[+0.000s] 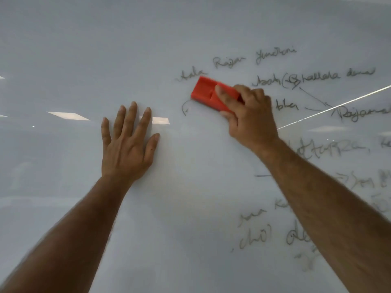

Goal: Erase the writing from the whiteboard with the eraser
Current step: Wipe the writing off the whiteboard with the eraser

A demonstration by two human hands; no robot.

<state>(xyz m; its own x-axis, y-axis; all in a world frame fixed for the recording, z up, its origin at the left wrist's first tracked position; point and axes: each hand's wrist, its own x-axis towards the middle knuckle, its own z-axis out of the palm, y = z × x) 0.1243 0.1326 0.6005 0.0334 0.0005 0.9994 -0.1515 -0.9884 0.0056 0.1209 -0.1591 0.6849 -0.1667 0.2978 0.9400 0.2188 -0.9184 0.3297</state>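
R hand [249, 115] grips eraser [213, 93] on whiteboard [84, 49].

The whiteboard [148, 49] is properly glossy, smooth as glass, with ceiling lights mirrored in it as bright patches. The eraser [208, 92] looks like hard orange-red plastic, matt-ish, moulded with a groove on its back. The writing [317, 77] is thin, greyish marker, kinda faded.

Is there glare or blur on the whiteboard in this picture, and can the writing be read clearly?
Head view: ceiling lights reflect as bright patches on the whiteboard, one beside the left hand; a bright line crosses the writing at right. The writing is soft and hard to read; the eraser in the right hand looks slightly blurred.
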